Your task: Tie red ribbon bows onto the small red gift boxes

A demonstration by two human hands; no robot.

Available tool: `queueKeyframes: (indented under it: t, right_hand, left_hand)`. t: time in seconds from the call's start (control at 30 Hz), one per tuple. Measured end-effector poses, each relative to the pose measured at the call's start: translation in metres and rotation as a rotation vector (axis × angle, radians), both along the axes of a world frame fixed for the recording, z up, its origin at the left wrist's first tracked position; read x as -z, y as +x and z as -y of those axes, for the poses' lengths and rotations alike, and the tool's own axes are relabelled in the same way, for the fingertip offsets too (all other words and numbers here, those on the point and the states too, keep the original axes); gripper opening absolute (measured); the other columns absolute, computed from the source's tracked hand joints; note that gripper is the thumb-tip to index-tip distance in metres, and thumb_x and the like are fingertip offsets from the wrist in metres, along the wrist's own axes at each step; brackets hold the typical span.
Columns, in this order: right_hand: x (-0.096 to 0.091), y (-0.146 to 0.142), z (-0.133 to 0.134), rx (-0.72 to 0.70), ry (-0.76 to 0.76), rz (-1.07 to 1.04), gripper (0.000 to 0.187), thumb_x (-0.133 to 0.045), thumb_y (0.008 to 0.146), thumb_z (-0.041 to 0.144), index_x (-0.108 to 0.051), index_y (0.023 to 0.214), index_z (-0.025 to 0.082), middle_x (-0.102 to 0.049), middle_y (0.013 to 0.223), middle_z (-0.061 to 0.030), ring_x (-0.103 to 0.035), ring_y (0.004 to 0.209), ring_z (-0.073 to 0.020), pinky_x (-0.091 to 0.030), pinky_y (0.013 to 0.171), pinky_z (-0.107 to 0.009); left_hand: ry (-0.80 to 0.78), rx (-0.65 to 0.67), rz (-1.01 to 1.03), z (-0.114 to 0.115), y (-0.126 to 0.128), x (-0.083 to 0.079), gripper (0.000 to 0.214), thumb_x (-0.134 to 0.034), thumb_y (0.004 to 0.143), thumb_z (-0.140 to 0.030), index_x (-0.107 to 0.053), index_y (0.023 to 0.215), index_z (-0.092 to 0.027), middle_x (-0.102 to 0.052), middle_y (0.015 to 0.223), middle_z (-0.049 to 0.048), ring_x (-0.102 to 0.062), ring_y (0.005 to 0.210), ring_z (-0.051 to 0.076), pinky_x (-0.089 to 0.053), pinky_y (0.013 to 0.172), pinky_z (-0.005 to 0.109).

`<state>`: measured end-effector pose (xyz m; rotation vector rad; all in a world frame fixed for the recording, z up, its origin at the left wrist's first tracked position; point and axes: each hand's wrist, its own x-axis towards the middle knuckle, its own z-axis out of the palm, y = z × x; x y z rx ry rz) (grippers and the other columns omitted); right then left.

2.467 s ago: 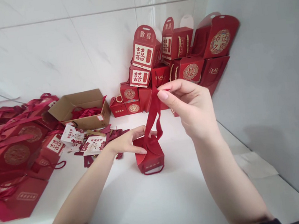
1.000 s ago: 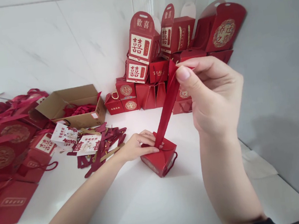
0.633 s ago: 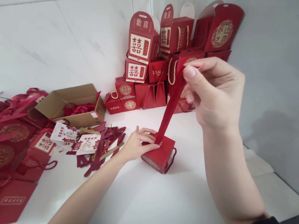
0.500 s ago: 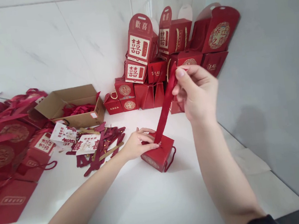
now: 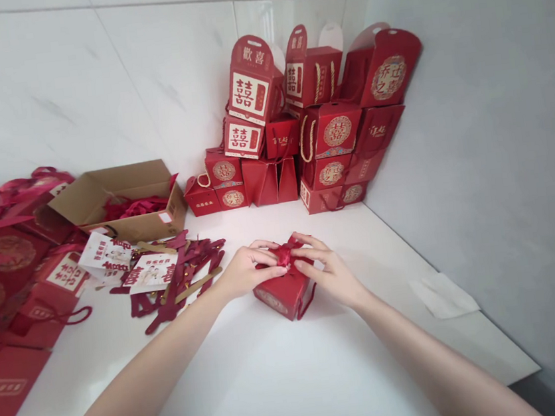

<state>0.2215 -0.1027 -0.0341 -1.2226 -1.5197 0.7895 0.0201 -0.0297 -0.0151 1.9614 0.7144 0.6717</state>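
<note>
A small red gift box (image 5: 280, 294) with a dark red cord handle on its right side stands on the white table in front of me. Bunched on its top is a red ribbon (image 5: 284, 255). My left hand (image 5: 249, 270) pinches the ribbon from the left, thumb and fingers closed near the centre of the lid. From the right, my right hand (image 5: 327, 269) has its fingers on the ribbon and the lid, closed around the ribbon's other side. The ends of the ribbon are partly hidden by my fingers.
Stacked red gift boxes (image 5: 323, 129) stand against the wall behind. A cardboard box (image 5: 154, 225) holding red ribbon is at the back left. Beside it lie a pile of dark red strips (image 5: 180, 282) and printed cards (image 5: 152, 272). More red boxes (image 5: 10, 372) crowd the left; white paper (image 5: 445, 296) lies right.
My right hand has come down from above, where it held the ribbon stretched up, to the box top. The ribbon is now bunched there. My left hand stays at the lid.
</note>
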Motion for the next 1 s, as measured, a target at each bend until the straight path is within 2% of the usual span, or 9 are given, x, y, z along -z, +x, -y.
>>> queueKeyframes:
  t: [0.07,0.17,0.33,0.4,0.5,0.6,0.73,0.87,1.0]
  right_hand:
    - [0.000,-0.005,-0.003,-0.121,-0.068,-0.059,0.027,-0.060,0.083,0.034,-0.071,0.107,0.028,-0.046,0.142,-0.0065,-0.038,0.134,-0.0245,-0.026,0.112,-0.043]
    - [-0.005,-0.011,-0.014,-0.225,-0.154,-0.165,0.023,-0.059,0.081,0.026,-0.073,0.100,0.028,-0.050,0.139,-0.0050,-0.037,0.135,-0.0236,-0.022,0.113,-0.042]
    - [-0.011,-0.021,-0.029,-0.285,-0.200,-0.297,0.010,-0.065,0.075,0.026,-0.074,0.075,0.021,-0.069,0.109,-0.0052,-0.049,0.123,-0.0244,-0.030,0.107,-0.037]
    - [-0.006,-0.026,-0.033,-0.225,-0.264,-0.431,0.010,-0.068,0.071,0.028,-0.072,0.068,0.019,-0.071,0.093,-0.0044,-0.059,0.108,-0.0246,-0.038,0.099,-0.036]
    - [0.005,-0.025,-0.035,-0.027,-0.429,-0.716,0.018,-0.074,0.064,0.033,-0.072,0.072,0.017,-0.071,0.082,-0.0039,-0.064,0.087,-0.0230,-0.047,0.082,-0.034]
    - [0.016,-0.010,-0.037,0.139,-0.489,-0.840,0.027,-0.075,0.062,0.037,-0.071,0.080,0.018,-0.071,0.086,-0.0043,-0.064,0.088,-0.0217,-0.048,0.073,-0.030]
    - [0.021,0.022,-0.040,0.334,-0.447,-0.886,0.028,-0.075,0.063,0.040,-0.068,0.083,0.022,-0.069,0.100,-0.0017,-0.060,0.102,-0.0197,-0.047,0.072,-0.026]
    - [0.008,0.039,-0.031,0.454,-0.344,-0.927,0.022,-0.073,0.068,0.040,-0.066,0.084,0.026,-0.064,0.115,0.0018,-0.052,0.116,-0.0172,-0.045,0.081,-0.027]
    - [-0.022,0.024,0.007,0.469,0.082,-0.743,0.012,-0.069,0.078,0.035,-0.067,0.081,0.024,-0.062,0.110,-0.0015,-0.053,0.113,-0.0193,-0.041,0.095,-0.036]
  left_hand:
    - [0.011,0.002,0.002,0.000,-0.001,0.001,0.013,-0.073,0.073,-0.033,-0.077,0.081,-0.023,-0.072,0.080,0.0088,-0.052,0.114,0.023,-0.042,0.098,0.040]
    - [0.030,-0.001,-0.004,-0.001,-0.002,0.002,0.012,-0.073,0.074,-0.032,-0.077,0.079,-0.022,-0.072,0.085,0.0084,-0.053,0.113,0.023,-0.042,0.098,0.038]
    - [0.044,-0.013,-0.020,-0.002,-0.002,0.005,0.012,-0.074,0.073,-0.031,-0.077,0.078,-0.021,-0.071,0.087,0.0076,-0.052,0.113,0.022,-0.041,0.099,0.036]
    - [0.045,-0.020,-0.013,-0.001,-0.001,0.006,0.013,-0.074,0.073,-0.032,-0.077,0.077,-0.021,-0.071,0.081,0.0072,-0.052,0.113,0.022,-0.041,0.098,0.035]
    - [0.036,-0.035,0.012,0.001,0.000,0.006,0.014,-0.073,0.074,-0.034,-0.077,0.078,-0.022,-0.071,0.079,0.0071,-0.053,0.111,0.021,-0.043,0.096,0.034]
    - [0.021,-0.036,0.024,0.002,0.000,0.005,0.014,-0.072,0.074,-0.035,-0.077,0.080,-0.023,-0.072,0.080,0.0069,-0.053,0.110,0.020,-0.044,0.096,0.033]
    - [0.006,-0.032,0.017,0.002,0.000,0.004,0.015,-0.072,0.075,-0.035,-0.077,0.084,-0.024,-0.072,0.080,0.0068,-0.052,0.111,0.020,-0.043,0.096,0.033]
    - [-0.017,-0.027,-0.011,0.001,0.000,0.001,0.016,-0.070,0.077,-0.036,-0.077,0.086,-0.025,-0.073,0.083,0.0065,-0.051,0.112,0.020,-0.043,0.097,0.033]
    - [-0.089,-0.005,-0.048,-0.002,0.000,-0.002,0.018,-0.066,0.080,-0.038,-0.077,0.085,-0.025,-0.073,0.088,0.0071,-0.048,0.117,0.020,-0.039,0.102,0.034]
